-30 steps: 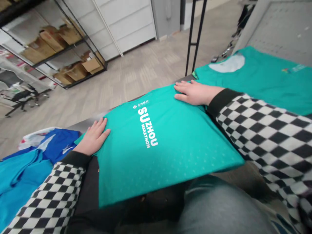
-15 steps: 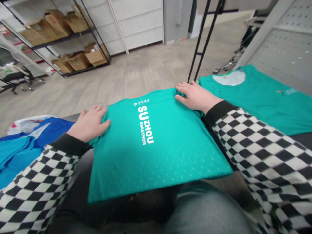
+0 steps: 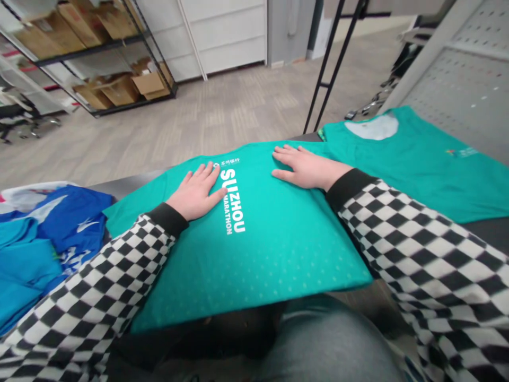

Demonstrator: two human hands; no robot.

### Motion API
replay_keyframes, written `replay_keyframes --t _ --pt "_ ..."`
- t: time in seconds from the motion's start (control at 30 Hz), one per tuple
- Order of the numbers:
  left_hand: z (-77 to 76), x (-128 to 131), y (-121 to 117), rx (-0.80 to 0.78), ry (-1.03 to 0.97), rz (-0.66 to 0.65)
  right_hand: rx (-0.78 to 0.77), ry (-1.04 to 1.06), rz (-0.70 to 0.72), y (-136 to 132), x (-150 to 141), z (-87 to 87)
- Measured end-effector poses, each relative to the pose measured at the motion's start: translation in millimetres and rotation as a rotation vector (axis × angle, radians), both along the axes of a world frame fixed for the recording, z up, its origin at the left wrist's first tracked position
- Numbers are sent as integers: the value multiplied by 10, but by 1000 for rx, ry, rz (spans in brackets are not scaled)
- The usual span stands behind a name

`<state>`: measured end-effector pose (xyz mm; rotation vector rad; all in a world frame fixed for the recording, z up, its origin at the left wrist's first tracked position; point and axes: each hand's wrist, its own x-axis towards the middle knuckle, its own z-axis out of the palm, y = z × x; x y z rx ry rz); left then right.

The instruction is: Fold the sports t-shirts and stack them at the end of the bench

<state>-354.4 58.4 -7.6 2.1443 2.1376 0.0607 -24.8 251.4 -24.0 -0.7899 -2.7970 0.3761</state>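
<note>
A teal T-shirt (image 3: 254, 254) lies spread in front of me, with white "SUZHOU MARATHON" lettering running down its middle. My left hand (image 3: 198, 190) rests flat on it, fingers apart, the thumb over part of the lettering. To the right of the print, my right hand (image 3: 300, 165) also lies on the fabric with its fingers stretched out. The shirt's left sleeve is laid out sideways. Its near edge hangs toward my lap.
A second teal T-shirt (image 3: 421, 164) lies at the right, neckline facing away. Blue garments (image 3: 75, 225) are heaped at the left. Beyond the dark table (image 3: 131, 185) stand a black metal post (image 3: 326, 85) and a shelf with cardboard boxes (image 3: 121, 87).
My left hand has moved right, from the shirt's left edge onto the print. The left sleeve now lies spread out. My right hand has shifted slightly left.
</note>
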Motion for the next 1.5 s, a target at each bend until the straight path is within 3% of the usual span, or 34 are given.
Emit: replay_keyframes --t 0.17,0.27,0.37,0.47,0.53,0.6,0.67,0.73,0.8,0.87,0.93,1.0,1.1,1.2,1.3,1.37,1.43,1.5 --pt "-36 7 -14 44 -33 -12 -14 18 0 -5 15 -16" --pt "-41 34 -53 200 -126 21 -6 42 -21 -46 4 -21" --pt "112 64 -182 355 -158 67 55 102 -59 -151 18 99" --pt "438 63 -572 402 -192 79 155 156 -122 -416 163 383" --pt "653 41 -1042 440 -243 82 211 201 -183 -738 370 602" --pt "757 16 -1644 467 -270 87 234 252 -245 -1175 649 754" --pt "686 -2 -2272 481 -290 87 205 294 -294 -1666 951 772" --pt "457 -15 -2802 435 -313 87 117 286 -291 -2110 1219 646" --pt "161 -34 -3150 350 -299 104 14 238 -258 -2428 1415 434" --pt "-92 -62 -3314 294 -260 117 -41 185 -232 -2597 1537 220" --pt "-236 -88 -3351 285 -234 111 -45 162 -239 -2650 1597 72" --pt "-267 -101 -3341 277 -234 94 -25 165 -272 -2658 1607 22" --pt "-180 -119 -3358 255 -250 82 4 228 -317 -2734 1526 126" --pt "-17 -224 -3398 297 -290 79 -13 370 -300 -2990 1293 338" --pt "208 -468 -3297 371 -299 158 -112 468 -194 -3399 869 509" --pt "367 -686 -3080 376 -262 260 -237 478 -85 -3719 469 557" --pt "485 -926 -2746 347 -211 349 -410 413 83 -4047 -1 521" --pt "522 -1169 -2349 305 -162 418 -562 302 277 -4340 -475 364"
